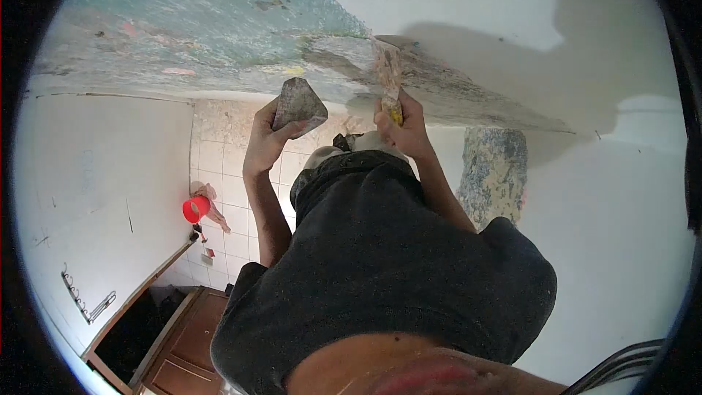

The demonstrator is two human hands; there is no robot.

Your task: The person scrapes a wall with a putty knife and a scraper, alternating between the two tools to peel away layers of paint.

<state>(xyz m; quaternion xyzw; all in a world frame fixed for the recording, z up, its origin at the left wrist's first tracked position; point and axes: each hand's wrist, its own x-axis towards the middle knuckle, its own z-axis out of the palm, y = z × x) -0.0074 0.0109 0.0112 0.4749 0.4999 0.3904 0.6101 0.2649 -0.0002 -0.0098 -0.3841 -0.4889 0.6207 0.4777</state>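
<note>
My left hand grips a dark grey, roughly trapezoidal flat piece, its broad face turned up and its surface stained. Closed around a yellow handle, my right hand holds a putty knife whose blade is coated with pale residue. The blade's tip is right at the wall, along the border where white paint meets a rough, stripped area. Blue-green, worn paint covers the wall farther left. Both hands are in front of my body, a short way apart.
A tiled floor lies below, with pale debris near the wall. A red bucket stands there beside a pinkish cloth. Hooks are on the left wall, near a brown wooden door. A bare patch marks the right wall.
</note>
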